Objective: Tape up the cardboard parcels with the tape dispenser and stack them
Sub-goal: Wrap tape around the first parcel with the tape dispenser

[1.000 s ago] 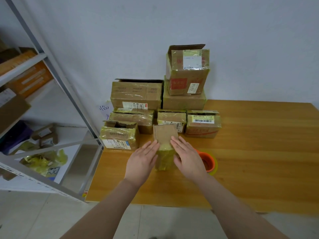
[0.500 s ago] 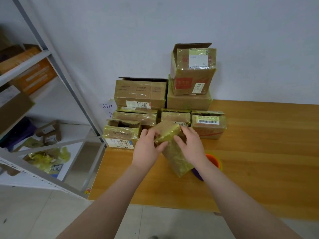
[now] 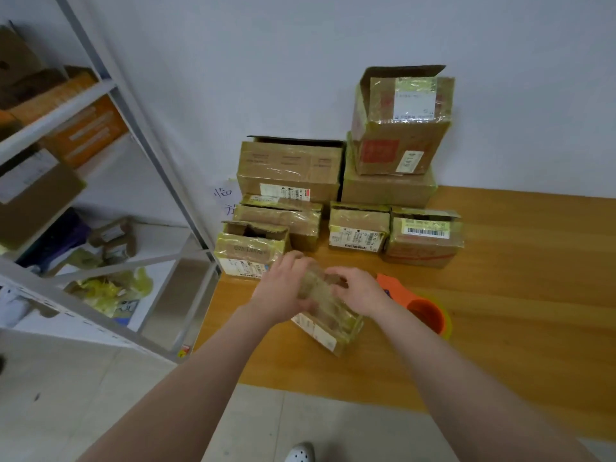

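Both hands hold 1 small taped parcel [image 3: 330, 323], tilted above the table [image 3: 506, 321], just left of the orange tape dispenser [image 3: 425, 310]. The left hand [image 3: 283, 290] has its fingers curled over the parcel's upper end. The right hand [image 3: 360, 291] pinches the same end, fingers clamped on it. Behind the dispenser, 7 other parcels [image 3: 290, 171] stand by the wall.

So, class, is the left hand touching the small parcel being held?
Touching. The head view shows the left hand gripping the top end of the small parcel, fingers curled over it with no gap.
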